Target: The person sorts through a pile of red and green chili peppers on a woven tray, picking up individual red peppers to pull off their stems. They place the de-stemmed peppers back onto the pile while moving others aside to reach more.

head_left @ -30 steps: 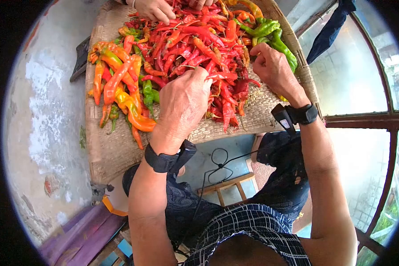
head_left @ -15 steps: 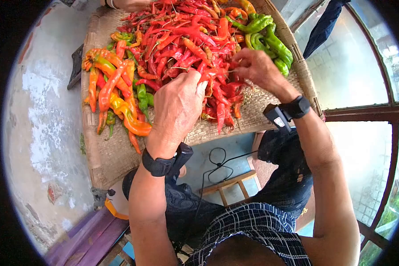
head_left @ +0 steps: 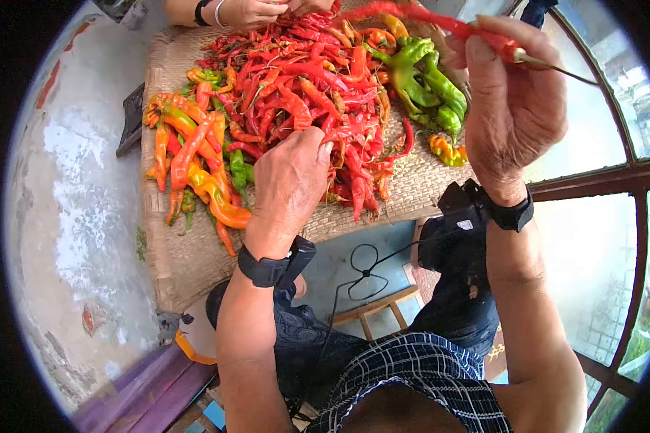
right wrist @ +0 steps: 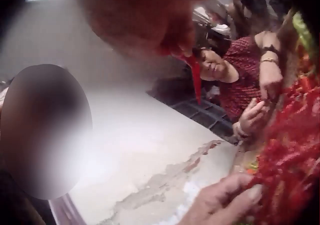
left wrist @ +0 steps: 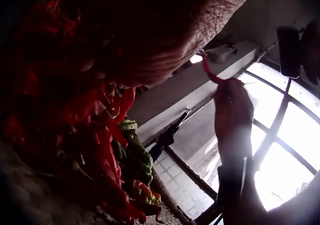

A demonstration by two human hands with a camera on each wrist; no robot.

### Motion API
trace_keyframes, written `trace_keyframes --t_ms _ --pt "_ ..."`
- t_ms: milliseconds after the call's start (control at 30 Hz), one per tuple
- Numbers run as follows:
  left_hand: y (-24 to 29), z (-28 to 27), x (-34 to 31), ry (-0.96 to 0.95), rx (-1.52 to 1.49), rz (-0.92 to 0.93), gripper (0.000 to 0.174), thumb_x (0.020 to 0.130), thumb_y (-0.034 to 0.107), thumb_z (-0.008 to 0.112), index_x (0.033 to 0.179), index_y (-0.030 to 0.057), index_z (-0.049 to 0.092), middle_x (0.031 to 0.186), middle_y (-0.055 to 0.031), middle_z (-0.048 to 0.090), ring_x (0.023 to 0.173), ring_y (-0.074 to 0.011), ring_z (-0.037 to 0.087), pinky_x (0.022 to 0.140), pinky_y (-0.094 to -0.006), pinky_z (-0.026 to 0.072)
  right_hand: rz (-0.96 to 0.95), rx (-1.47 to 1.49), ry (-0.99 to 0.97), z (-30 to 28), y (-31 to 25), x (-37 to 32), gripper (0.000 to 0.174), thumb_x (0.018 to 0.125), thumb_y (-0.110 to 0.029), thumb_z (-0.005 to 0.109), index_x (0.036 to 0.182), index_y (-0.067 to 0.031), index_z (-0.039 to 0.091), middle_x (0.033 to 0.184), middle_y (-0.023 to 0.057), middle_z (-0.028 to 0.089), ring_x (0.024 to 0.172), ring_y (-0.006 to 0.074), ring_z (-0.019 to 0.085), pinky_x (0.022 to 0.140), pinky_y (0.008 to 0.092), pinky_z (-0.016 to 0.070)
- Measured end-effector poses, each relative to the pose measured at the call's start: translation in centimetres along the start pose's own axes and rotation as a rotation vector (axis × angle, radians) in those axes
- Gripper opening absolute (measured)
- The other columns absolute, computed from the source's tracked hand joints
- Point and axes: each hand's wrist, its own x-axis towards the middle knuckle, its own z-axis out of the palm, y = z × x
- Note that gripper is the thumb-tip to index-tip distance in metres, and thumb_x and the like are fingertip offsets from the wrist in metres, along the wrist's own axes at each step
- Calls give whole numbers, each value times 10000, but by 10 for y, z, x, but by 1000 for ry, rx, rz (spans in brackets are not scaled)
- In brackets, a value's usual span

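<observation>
My right hand [head_left: 516,101] is raised over the right edge of the woven tray [head_left: 195,263], pinching a long red chili pepper [head_left: 419,13] near its stem end. The pepper's thin stem sticks out to the right. My left hand [head_left: 289,180] stays at the near side of the heap of red chili peppers [head_left: 303,79]. Its fingers curl down and pinch red chili at the heap's edge, partly hidden under the hand. In the right wrist view the thumb and fingers of the left hand [right wrist: 225,200] close against the red peppers.
Orange and yellow peppers [head_left: 195,159] lie left of the heap, green peppers [head_left: 430,79] at the right with a small yellow-orange pepper [head_left: 448,150] below. Another person's hands [head_left: 249,11] work at the far side. A window [head_left: 585,252] borders the right, a wall [head_left: 72,195] the left.
My right hand has moved from the heap's right side up and to the right, now carrying a red chili pepper. The left hand has hardly moved. The other person's hands show more fully.
</observation>
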Motion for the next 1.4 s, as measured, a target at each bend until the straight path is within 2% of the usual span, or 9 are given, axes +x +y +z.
trace_keyframes --t_ms 100,133,233,300,467,533,700,1067,1400 --pt "0 1 0 0 27 11 142 883 166 598 952 42 589 845 -185 633 779 -393 616 642 -446 485 -218 -329 -158 22 50 2 273 858 32 631 1124 -4 581 935 135 666 746 168 640 682 245 514" --pt "0 2 -1 -2 28 14 142 883 166 598 952 42 589 845 -185 633 779 -393 616 642 -446 485 -147 -297 -262 35 49 3 377 762 -57 703 1113 -13 572 847 207 630 749 380 617 660 399 513" --pt "-4 1 -2 -33 28 -20 141 882 168 598 941 40 583 840 -183 633 774 -391 617 636 -446 483 203 -377 -482 20 76 -39 417 762 -53 675 1153 -14 538 852 221 637 784 425 617 684 448 513" --pt "-4 -4 -1 4 1 9 139 882 171 598 928 42 577 834 -178 631 766 -386 618 629 -448 483 401 -568 -797 9 84 -59 474 813 -133 657 1252 -40 507 758 203 630 725 349 645 664 423 517" --pt "-4 -3 -2 10 14 14 134 885 174 594 920 46 571 828 -174 630 761 -382 619 627 -450 489 629 -570 -895 14 99 -102 603 777 -133 663 1324 -46 425 854 244 617 833 360 639 729 407 511" --pt "-3 -2 -1 4 18 11 134 887 174 592 917 45 569 826 -172 630 762 -380 619 628 -449 491 500 -477 -590 25 107 -123 585 800 -106 653 1329 -31 415 934 204 640 844 295 642 748 368 514" --pt "-7 -2 -2 -22 17 2 132 889 171 589 899 41 569 840 -173 630 753 -376 619 628 -451 492 1185 244 -384 32 112 -107 385 777 12 662 1149 28 563 876 37 621 732 99 568 625 239 491" --pt "-5 -3 -2 -26 40 -4 129 881 165 596 884 40 565 810 -178 618 756 -383 610 628 -459 480 517 -74 -572 9 50 -41 228 818 4 589 1042 -31 616 749 3 575 698 78 541 650 243 468" --pt "-5 -10 1 21 -33 -14 130 888 148 588 929 25 579 833 -187 628 781 -391 614 647 -434 483 506 -224 -819 10 43 -47 296 806 -86 657 1099 -47 631 899 146 637 809 226 642 713 332 525"
